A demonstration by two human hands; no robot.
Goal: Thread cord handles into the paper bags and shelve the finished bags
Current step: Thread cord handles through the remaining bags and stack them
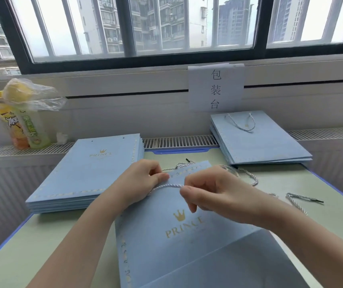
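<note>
- Two stacks flank you: unthreaded bags (87, 169) at the left, corded bags (260, 140) at the far right, leaving bare table (287, 183) between.
- The flat bag (166, 235) lies centred, its mouth away from you.
- Your right hand (212, 194) pinches the cord (166, 186).
- Your left hand (141, 179) pinches the bag's top edge beside it.
- A loose cord (299, 199) lies near the right edge.

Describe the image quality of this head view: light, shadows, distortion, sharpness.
Head view: soft daylight from the window behind the desk, sky blown out to white; only faint shadows under the left hand and right hand; wide-angle bending bows the window frame and sill; the blue bag and its gold print read slightly soft, as does the cord.
</note>
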